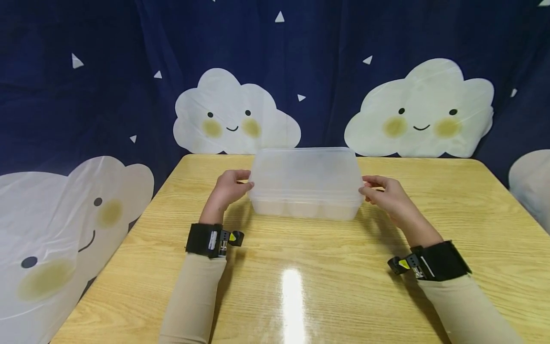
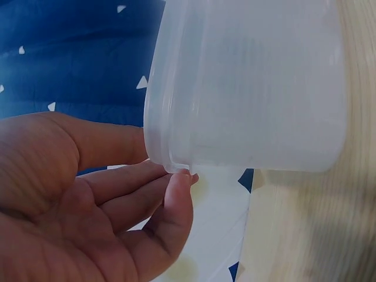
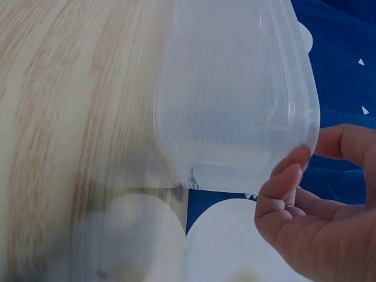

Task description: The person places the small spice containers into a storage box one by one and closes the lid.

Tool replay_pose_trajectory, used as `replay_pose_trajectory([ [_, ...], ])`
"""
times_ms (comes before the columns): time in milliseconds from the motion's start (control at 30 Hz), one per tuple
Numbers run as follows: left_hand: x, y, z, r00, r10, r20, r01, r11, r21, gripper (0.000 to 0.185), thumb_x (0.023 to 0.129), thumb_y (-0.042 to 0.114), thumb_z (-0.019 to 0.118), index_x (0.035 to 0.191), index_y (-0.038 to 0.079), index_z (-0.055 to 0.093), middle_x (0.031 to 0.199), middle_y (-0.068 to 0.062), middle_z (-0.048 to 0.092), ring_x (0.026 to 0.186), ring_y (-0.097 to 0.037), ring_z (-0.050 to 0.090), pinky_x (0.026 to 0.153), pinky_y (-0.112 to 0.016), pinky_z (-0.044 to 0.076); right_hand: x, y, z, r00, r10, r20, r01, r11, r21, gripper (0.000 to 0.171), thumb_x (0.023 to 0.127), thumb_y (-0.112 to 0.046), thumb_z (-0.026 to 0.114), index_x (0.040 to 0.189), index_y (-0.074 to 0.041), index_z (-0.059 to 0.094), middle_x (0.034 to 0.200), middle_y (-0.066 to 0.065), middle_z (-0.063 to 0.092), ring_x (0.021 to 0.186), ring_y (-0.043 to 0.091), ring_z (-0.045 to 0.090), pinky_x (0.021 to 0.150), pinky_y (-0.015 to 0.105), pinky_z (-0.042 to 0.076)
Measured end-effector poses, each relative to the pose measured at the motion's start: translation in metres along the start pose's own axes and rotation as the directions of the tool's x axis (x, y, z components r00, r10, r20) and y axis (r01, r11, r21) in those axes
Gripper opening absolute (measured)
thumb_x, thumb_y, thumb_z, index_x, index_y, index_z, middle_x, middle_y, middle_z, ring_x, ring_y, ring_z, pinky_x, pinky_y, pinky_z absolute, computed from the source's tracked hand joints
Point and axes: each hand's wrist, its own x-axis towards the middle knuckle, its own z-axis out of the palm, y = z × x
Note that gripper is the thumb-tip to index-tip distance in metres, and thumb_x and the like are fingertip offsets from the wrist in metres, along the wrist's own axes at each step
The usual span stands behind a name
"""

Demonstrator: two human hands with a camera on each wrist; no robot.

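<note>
A translucent plastic storage box (image 1: 305, 174) with a lid sits between both hands over the middle of the table, its long side toward me. Faint dividing lines show through its front wall. My left hand (image 1: 232, 188) pinches the rim at the left end; in the left wrist view, thumb and fingers meet the rim of the box (image 2: 252, 88) near its corner. At the opposite end my right hand (image 1: 384, 193) pinches the rim, its fingertips (image 3: 288, 179) curled under the edge. Whether the box's base touches the table cannot be told.
The light wooden table (image 1: 266, 248) carries a bright glare streak in front of the box. Behind it hangs a dark blue curtain (image 1: 326, 71) with smiling clouds and small white triangles. Each wrist wears a black strap (image 1: 204, 239) with a small camera.
</note>
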Motion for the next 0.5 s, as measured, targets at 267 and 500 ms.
replay_pose_trajectory([
  [267,0.0001,0.0006,-0.0007,0.999,0.013,0.031,-0.013,1.000,0.018,0.048,0.102,0.014,0.062,0.147,0.000,0.051,0.150,-0.017,0.051,0.133,-0.035,0.052,0.106,-0.046,0.046,-0.0022,-0.0016,-0.0031,1.000,-0.019,0.021,0.019,1.000,0.008,0.059,0.103,-0.018,0.055,0.150,0.010,0.036,0.121,0.017,0.046,0.086,0.010,0.057,0.075,0.021,0.052],
  [500,-0.0007,0.0005,-0.0015,0.999,0.000,0.040,0.001,1.000,-0.011,0.048,0.101,0.012,0.063,0.146,-0.001,0.051,0.148,-0.018,0.052,0.131,-0.035,0.054,0.103,-0.044,0.049,-0.0032,-0.0011,-0.0047,0.999,-0.036,0.036,0.036,0.999,-0.007,0.058,0.102,-0.018,0.055,0.149,0.012,0.036,0.125,0.020,0.046,0.086,0.010,0.059,0.076,0.023,0.054],
])
